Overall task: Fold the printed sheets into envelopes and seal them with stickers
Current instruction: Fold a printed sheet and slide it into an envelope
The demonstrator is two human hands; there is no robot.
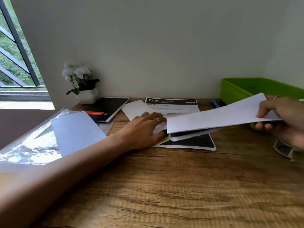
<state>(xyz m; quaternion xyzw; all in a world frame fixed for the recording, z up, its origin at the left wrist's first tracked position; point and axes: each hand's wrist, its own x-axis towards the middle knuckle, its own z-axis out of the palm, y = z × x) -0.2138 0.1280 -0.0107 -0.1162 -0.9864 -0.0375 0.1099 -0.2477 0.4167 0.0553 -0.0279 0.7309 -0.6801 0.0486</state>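
My right hand (282,116) pinches the right end of a folded white sheet (217,117), thumb on top and fingers under it, and holds it tilted above the desk. My left hand (144,129) reaches under that sheet's left end with its fingers on the papers there; what the fingertips touch is hidden. A printed sheet headed "2720" (171,104) lies flat beneath, its black lower band (197,142) showing under the folded sheet. A white envelope-like paper (136,109) lies to its left. A yellowish slip (165,140) peeks out by my left hand.
A green tray (243,89) stands at the back right, with a blue marker (215,103) beside it. A black notebook (107,109), a white flower pot (87,96), and a clear plastic folder with white paper (49,137) sit on the left. A small patterned object (284,150) lies at the right edge.
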